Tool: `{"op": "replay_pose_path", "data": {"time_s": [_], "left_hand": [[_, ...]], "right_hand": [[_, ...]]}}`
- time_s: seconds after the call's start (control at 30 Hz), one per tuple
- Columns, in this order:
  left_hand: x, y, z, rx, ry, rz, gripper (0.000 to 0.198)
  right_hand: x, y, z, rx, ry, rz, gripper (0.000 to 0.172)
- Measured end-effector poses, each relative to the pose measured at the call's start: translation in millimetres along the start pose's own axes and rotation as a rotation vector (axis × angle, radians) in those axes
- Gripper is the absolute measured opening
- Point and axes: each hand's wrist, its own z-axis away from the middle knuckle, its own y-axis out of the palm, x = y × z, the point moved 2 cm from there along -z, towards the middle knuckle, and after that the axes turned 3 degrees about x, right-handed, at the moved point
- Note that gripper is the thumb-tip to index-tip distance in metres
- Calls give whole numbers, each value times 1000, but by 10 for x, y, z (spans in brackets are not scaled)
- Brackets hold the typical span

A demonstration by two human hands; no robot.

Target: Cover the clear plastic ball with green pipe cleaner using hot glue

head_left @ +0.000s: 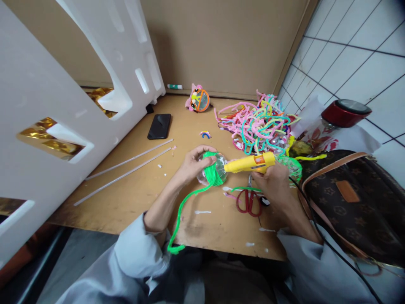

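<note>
Head camera view: the left hand (195, 164) grips a clear plastic ball (220, 161), its thumb pressing on the bright green cord (212, 174) wound over the ball. The ball is just above the middle of the wooden table (190, 223); whether it touches the top is hard to tell. A loose length of the cord trails down towards the table's near edge.

The right hand (274, 181) is closed around the handle of a yellow glue gun (248, 164). The nozzle points left and sits right at the ball's right side; whether it touches cannot be told. A black cable (340, 264) runs down to the right past a brown handbag (354, 211).

Red-handled scissors (242, 207) lie just below the glue gun, beside the right hand. A second ball (294, 168), with green on it, sits partly hidden behind that hand. Farther back is a tangled heap of coloured fuzzy stems (253, 122), with a small decorated ball (201, 100) to its left. A black phone (159, 126) and two thin white sticks (126, 175) lie on the left side of the table.
</note>
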Motion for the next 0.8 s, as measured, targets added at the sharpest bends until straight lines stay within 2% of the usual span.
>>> {"op": "replay_pose_path", "data": {"time_s": [0.13,0.27,0.37,0.47,0.57,0.6,0.67,0.8], "left_hand": [[10,9,9,-3,-6,33,28],[22,5,11,-6,-8,26,28],[49,0,7,1,7,49,28],[80,-2,2,9,10,68,28],[100,-3,-2,3,8,89,26],[102,-4,-3,1,10,92,26],[105,-6,-5,-3,14,92,26],[100,-6,-7,8,17,86,27]], "right_hand": [[-2,-3,-16,-22,102,-47,22],[4,-25,-67,-7,365,-175,32],[-56,-34,-107,-17,543,-368,31],[-217,57,-115,57,616,-608,41],[-406,191,-94,104,638,-720,39],[-444,225,-88,138,623,-682,37],[-453,260,-87,236,555,-443,32],[-258,240,-85,461,377,106,28]]}}
